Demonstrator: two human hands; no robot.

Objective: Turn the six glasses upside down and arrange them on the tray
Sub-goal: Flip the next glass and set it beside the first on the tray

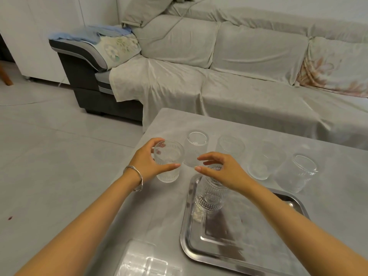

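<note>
— While the left hand [148, 162] is wrapped around a ribbed glass [168, 161], fingers behind and thumb across the front, is that glass off the table [258, 134]?
— I cannot tell; its base is close to the grey cloth, mouth facing up, just left of the tray [201, 250].

— And the right hand [223, 172]?
— Spread open, fingers curved, holding nothing. It hovers just above an upside-down glass [211, 196] standing in the tray's far left corner, right under the palm. Whether the palm touches it, I cannot tell.

— Where are the others?
— Beyond the hands, on the cloth. One glass [196, 148] sits between the two hands, just past the fingertips. Three more run off to the right of the right hand: a second [231, 146], a third [262, 162], and a fourth [298, 172] farthest out.

— Anything nearer than the hands?
— A clear plastic box [147, 261] beneath the left forearm, and a bangle [135, 177] on that wrist
</note>
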